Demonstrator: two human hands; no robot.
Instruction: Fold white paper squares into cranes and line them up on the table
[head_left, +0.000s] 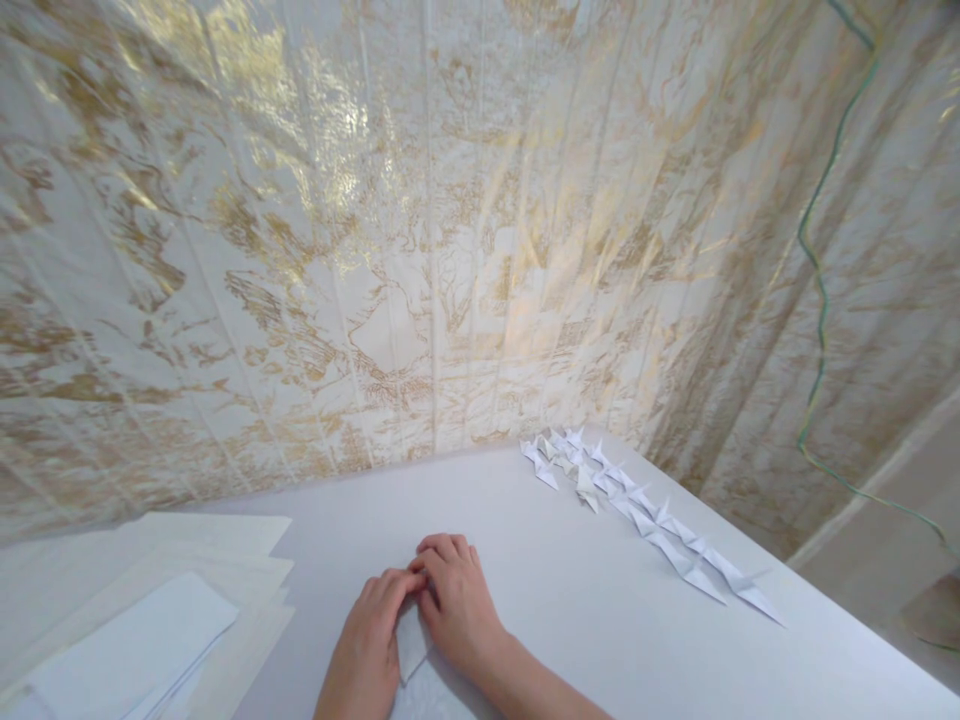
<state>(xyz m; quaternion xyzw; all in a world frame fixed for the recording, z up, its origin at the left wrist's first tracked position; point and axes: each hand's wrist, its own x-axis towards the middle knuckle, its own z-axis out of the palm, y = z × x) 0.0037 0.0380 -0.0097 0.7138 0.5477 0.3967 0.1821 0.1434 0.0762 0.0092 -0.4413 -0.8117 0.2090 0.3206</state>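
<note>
A small folded piece of white paper (413,645) lies on the white table at the bottom middle, one pointed corner toward me. My left hand (373,630) closes on it from the left side. From the right, my right hand (456,597) curls over its far end, and the fingertips of both hands meet there. The paper's upper part is hidden under my fingers. Farther right stand rows of folded white paper cranes (645,515), apart from my hands.
Stacked white sheets (262,535) lie at the left, with smaller cut paper (142,640) on top. A gold-patterned curtain (450,250) hangs behind the table (540,580). A green cord (823,300) runs down at the right, beyond the table's right edge.
</note>
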